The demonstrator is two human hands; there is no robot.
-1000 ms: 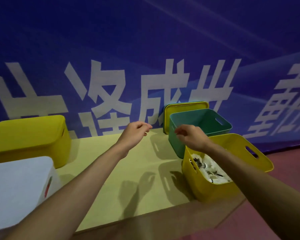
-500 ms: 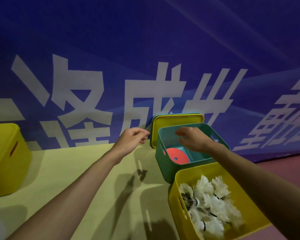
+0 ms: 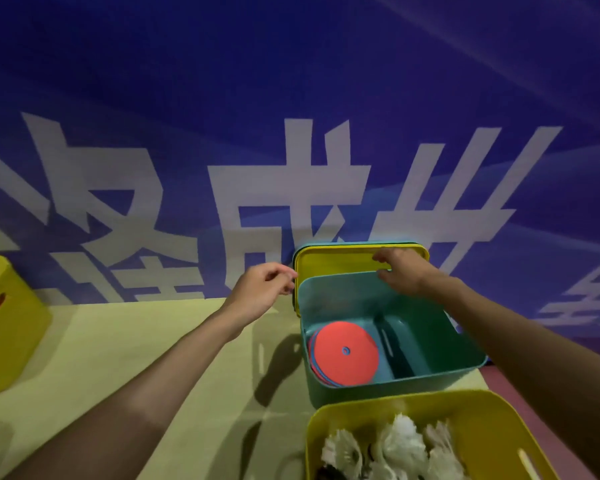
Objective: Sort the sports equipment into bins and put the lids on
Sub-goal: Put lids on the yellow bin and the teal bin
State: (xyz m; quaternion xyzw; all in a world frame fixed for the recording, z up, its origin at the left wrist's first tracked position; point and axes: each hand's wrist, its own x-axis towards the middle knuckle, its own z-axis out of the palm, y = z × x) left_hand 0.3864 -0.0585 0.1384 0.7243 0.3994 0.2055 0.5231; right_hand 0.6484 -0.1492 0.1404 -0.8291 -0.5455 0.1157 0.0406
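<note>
Hands meet at the back of the table, right of centre in the frame, where a yellow lid stands on edge against the blue banner. The thin rim of a teal lid shows just behind it. The left hand has its fingers curled, with the tips at the yellow lid's left edge; blur hides whether they pinch it, so I cannot tell. The right hand lies in front of the lid's upper right part, half wide, with bent fingers and the thumb held apart, gripping nothing that I can see.

Just in front of the lid stands a teal bin, uncovered, with a stack of flat red discs in its left half. At the lower right edge, a yellow bin holds white shuttlecocks, also uncovered. At the far left edge sits another yellow bin with its lid on.
</note>
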